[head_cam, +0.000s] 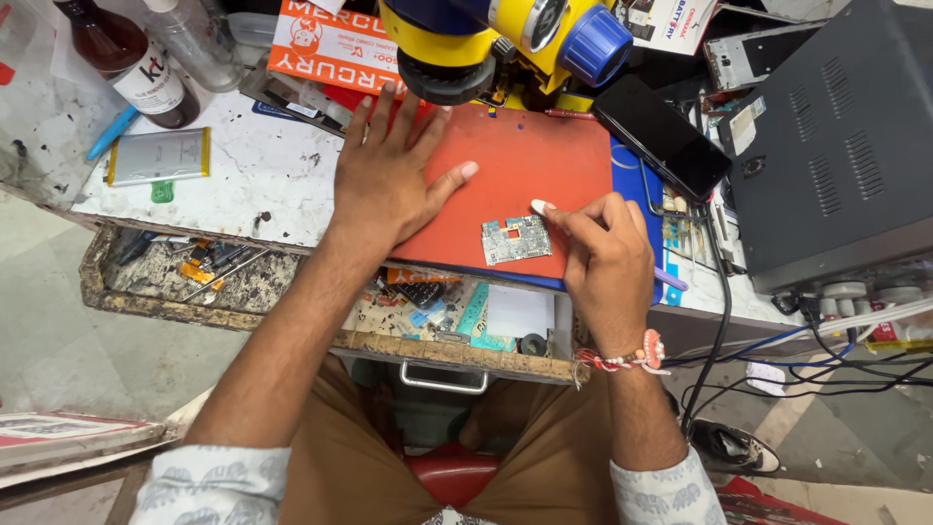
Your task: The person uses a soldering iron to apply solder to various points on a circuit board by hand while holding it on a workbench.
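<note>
Just to the left of the right hand (607,267), touching its first finger, a small circuit board (516,239) lies flat on the red mat (530,160). The fingertip (540,207) with the pale nail rests on the board's top right corner, and the other fingers are curled in loosely; the pictures do not show whether they pinch anything, though a thin purple thing (671,280) pokes out from the far side of that hand. The board is wider than it is tall, and its long side runs left to right with a small tilt, so the right end sits a little higher up the mat. This hand is much the nearer of the two to the board. Further to the left, well apart from the board, the left hand (389,180) lies spread wide and flat, palm down, on the left part of the mat, gripping nothing; its thumb points toward the board but does not reach it. Below both hands, an open drawer (457,355) holds small parts and bits of tape. Beyond the hands, at the top of the mat, sits a yellow and blue microscope (505,39). Up and to the right of the right hand, a dark phone (661,136) lies slanted beside the mat, with a grey metal box (836,136) further right. Far off to the left of the left hand are a flat silver battery (157,156) and a brown bottle (131,63).
</note>
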